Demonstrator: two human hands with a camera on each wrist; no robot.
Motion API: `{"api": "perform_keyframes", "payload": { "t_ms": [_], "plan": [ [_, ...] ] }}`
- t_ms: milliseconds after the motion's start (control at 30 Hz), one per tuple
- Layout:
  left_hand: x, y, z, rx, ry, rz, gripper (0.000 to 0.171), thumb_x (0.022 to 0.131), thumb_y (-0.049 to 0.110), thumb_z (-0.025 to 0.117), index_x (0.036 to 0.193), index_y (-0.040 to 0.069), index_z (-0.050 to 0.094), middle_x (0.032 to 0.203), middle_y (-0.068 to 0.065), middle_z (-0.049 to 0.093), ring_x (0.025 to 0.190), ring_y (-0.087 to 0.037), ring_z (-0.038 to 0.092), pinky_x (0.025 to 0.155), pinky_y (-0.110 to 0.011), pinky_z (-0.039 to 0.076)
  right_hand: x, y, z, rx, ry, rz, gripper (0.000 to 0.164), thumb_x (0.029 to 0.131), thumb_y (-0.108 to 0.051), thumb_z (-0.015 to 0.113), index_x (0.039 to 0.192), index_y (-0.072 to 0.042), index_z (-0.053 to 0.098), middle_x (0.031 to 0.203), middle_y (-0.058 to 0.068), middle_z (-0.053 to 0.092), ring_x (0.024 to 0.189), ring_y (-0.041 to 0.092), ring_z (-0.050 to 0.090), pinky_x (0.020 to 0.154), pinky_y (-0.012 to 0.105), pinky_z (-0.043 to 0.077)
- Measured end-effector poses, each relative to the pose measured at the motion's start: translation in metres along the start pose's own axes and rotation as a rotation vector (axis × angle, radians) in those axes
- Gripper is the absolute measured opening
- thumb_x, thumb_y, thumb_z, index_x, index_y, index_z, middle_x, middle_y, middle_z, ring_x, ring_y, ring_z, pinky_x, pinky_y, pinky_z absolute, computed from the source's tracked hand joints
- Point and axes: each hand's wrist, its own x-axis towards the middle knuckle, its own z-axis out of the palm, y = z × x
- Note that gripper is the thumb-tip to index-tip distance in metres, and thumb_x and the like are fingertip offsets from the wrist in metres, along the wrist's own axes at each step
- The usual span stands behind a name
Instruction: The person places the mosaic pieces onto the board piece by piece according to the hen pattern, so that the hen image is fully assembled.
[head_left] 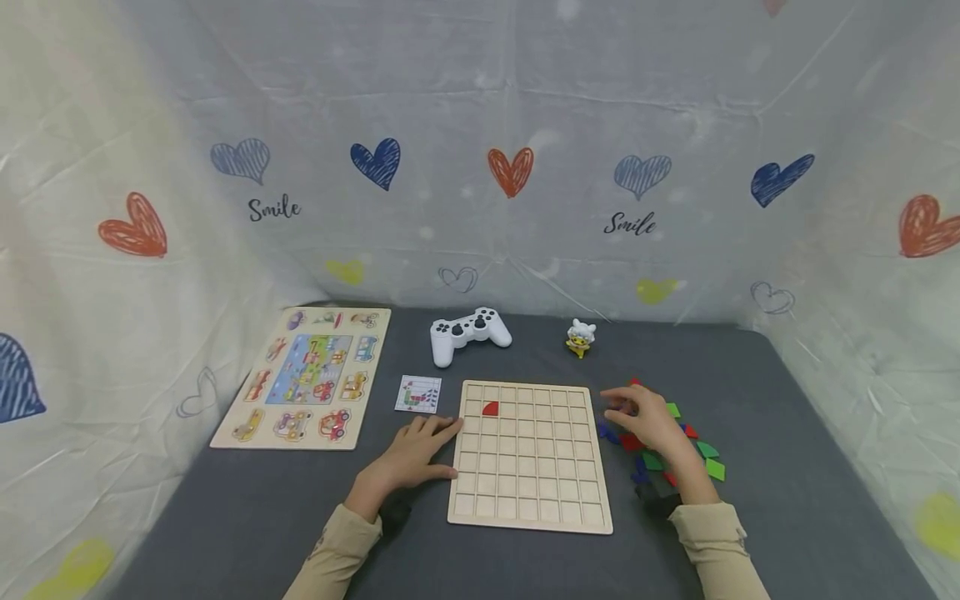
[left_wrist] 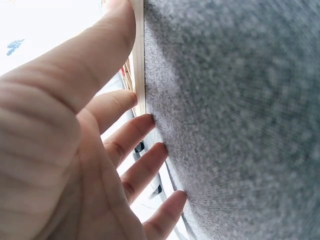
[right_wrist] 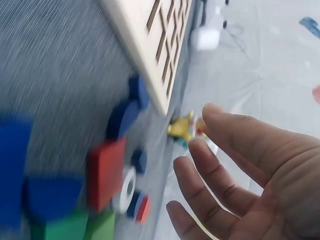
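Left grip [head_left: 412, 457], fingers spread, touches the board [head_left: 527, 467] at its left edge; right grip [head_left: 648, 423], fingers apart, hovers over blocks [head_left: 652, 460] right of the board, whose far-left part holds one red piece [head_left: 491, 408].

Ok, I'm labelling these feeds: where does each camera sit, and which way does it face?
Head: on the head, facing forward and down at the grid board and loose pieces; left hand, right hand and sleeves show.
Left wrist: on that wrist, facing the grey table and the board's edge; the left hand shows.
Right wrist: on that wrist, facing across the pieces and a board corner toward the backdrop; the right hand shows.
Shared: head and right wrist both show the figurine.
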Motion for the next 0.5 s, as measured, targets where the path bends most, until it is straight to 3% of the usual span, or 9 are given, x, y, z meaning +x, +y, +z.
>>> {"api": "perform_keyframes", "payload": {
  "t_ms": [500],
  "plan": [
    [0.0,0.003,-0.002,0.006,-0.015,-0.005,0.077,0.082,0.044,0.065,0.145,0.013,0.034,0.14,-0.011,0.038,0.123,-0.032,0.034,0.1,-0.057,0.027,-0.037,0.037,-0.032,-0.045,0.062,0.064,0.032,0.086,-0.014,0.066,0.115,-0.001,0.063,0.105,0.02,0.059,0.085,0.031,0.061,0.065,0.039,0.05]
  ]
}}
